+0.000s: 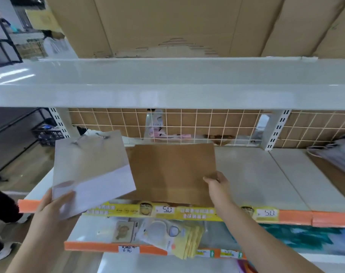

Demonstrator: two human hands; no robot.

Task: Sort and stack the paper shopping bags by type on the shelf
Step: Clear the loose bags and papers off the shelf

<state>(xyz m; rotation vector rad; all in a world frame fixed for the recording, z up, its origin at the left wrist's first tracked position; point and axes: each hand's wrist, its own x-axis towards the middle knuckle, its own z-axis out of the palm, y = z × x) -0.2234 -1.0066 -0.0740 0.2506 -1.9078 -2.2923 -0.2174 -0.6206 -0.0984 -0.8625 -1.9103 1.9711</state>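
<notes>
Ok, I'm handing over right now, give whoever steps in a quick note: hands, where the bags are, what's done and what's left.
Left hand grips a white paper bag by its bottom edge, held above the shelf's left end.
Right hand holds the right edge of the brown paper bags lying flat on the shelf.
More bags lie in a pile at the far right of the shelf.
Done: brown bags laid down.
Left: square the brown bags, place the white bag with its own type.

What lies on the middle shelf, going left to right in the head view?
White bag held by the left hand → brown bag → right hand on its edge → pile of bags at far right.
</notes>
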